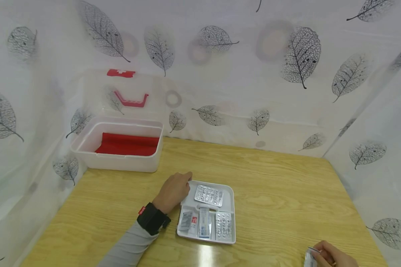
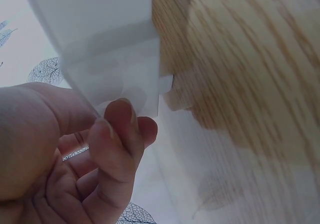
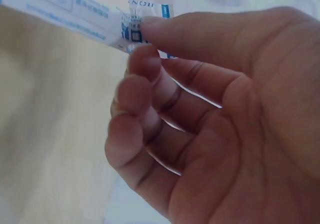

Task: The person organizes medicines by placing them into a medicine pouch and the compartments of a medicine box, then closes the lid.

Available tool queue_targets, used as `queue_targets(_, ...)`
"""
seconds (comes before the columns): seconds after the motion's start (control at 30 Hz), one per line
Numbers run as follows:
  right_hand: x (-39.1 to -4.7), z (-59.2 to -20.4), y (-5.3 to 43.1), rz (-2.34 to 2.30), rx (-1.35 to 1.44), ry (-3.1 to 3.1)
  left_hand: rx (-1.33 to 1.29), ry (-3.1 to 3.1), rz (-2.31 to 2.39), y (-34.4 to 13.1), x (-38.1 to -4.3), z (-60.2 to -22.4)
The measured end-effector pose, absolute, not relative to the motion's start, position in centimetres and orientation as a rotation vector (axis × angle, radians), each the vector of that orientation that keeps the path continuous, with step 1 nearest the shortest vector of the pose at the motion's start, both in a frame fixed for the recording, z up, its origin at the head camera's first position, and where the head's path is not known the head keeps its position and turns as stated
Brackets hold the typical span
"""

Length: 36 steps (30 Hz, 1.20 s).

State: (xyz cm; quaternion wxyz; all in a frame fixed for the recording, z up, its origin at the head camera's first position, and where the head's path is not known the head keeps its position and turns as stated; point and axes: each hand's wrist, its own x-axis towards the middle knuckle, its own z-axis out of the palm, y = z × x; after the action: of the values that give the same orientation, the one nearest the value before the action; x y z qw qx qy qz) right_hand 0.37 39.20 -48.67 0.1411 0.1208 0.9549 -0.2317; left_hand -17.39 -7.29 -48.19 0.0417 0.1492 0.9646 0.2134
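At the far left corner of a white compartment tray (image 1: 228,196), my left hand (image 1: 172,192) grips the edge; up close, the fingertips (image 2: 120,116) curl against the tray's pale wall. In the tray's back section lies a silver blister pack (image 1: 208,195). Along the front sit a small grey-and-red packet (image 1: 187,221), a white packet with blue print (image 1: 204,222) and another blister pack (image 1: 223,226). Far off to the right, low in the head view, my right hand (image 1: 332,255) pinches a flat white packet with blue print (image 3: 97,14) between thumb and forefinger.
Behind and left of the tray stands an opened translucent box (image 1: 123,163) holding red cloth (image 1: 130,144). Its raised lid with a red handle (image 1: 131,103) leans by the leaf-printed curtain (image 1: 227,85), which encloses the wooden table (image 1: 270,185).
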Motion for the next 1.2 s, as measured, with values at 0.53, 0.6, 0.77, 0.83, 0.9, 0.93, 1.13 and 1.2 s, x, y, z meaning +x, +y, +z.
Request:
queue_targets(0.53,-3.6,-42.4,27.7,-0.919,-0.447,2.798,0.449,2.96,0.629,-7.4,-17.3,-48.3)
queue_targets(0.6,-4.1,-42.0,26.4,-0.9,-0.461,2.8,0.455,2.957,0.633,-7.3,-17.3,-48.4)
queue_targets(0.77,-5.3,-41.6,23.6,-0.829,-0.519,2.8,0.452,2.955,0.634,-7.2,-17.3,-48.5)
queue_targets(0.83,-5.6,-41.4,22.9,-0.822,-0.576,2.821,0.449,2.951,0.637,-7.1,-17.3,-48.5)
queue_targets(0.9,-5.9,-41.3,22.3,-0.828,-0.625,2.838,0.445,2.944,0.639,-7.1,-17.4,-48.5)
queue_targets(0.93,-6.0,-41.2,22.0,-0.837,-0.651,2.844,0.443,2.942,0.636,-7.1,-17.4,-48.5)
queue_targets(1.13,-7.0,-41.0,19.9,-0.832,-0.78,2.868,0.421,2.925,0.633,-7.2,-17.5,-48.2)
queue_targets(1.2,-7.5,-41.1,19.1,-0.804,-0.812,2.876,0.419,2.922,0.628,-7.2,-17.6,-48.1)
